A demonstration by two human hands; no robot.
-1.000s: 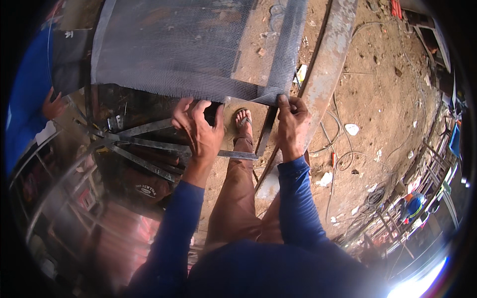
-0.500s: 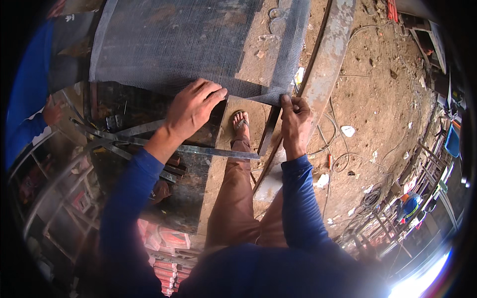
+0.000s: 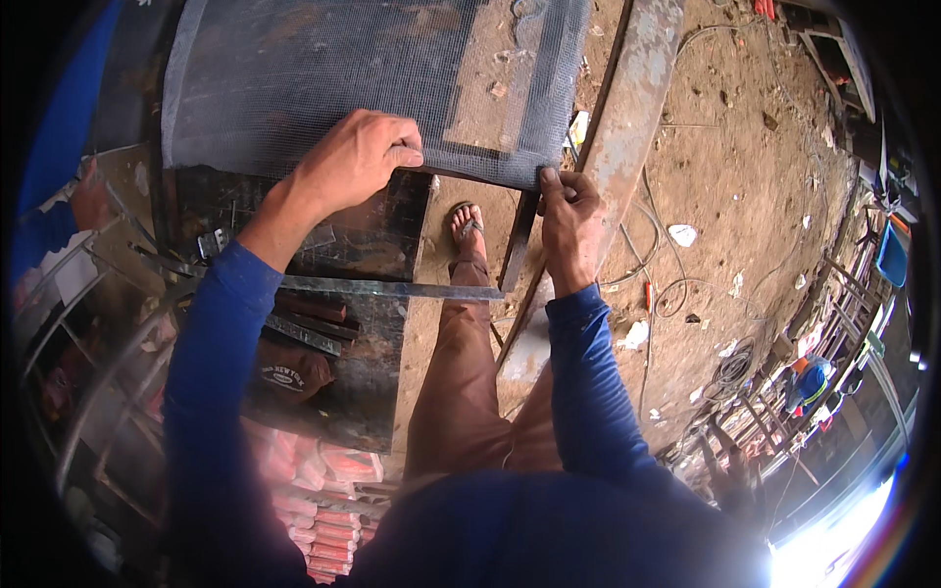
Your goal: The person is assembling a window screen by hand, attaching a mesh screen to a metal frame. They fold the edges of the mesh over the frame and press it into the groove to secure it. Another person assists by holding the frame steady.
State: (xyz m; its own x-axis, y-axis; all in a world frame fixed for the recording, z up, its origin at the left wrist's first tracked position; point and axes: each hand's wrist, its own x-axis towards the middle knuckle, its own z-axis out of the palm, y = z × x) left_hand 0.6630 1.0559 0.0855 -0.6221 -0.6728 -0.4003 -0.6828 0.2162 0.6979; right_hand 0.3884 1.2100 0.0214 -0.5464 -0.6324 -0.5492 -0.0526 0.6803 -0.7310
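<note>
Fingers pinched together, the left hand (image 3: 361, 157) and right hand (image 3: 571, 220) hold the near edge and near-right corner of wire mesh (image 3: 294, 98), which overhangs the dark tabletop's (image 3: 368, 382) right edge above dirt floor (image 3: 745, 196).

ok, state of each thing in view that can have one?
Rectangular grey fine-mesh sheet: spread out, near edge held
Bare left hand: shut, pinching that edge
Bare right hand: shut, thumb at the near right corner
Flat grey metal bar: lying crosswise
Long brownish metal beam: surface patchy, discoloured
Thin dark cable bundle: coiled on brown dirt ground
</note>
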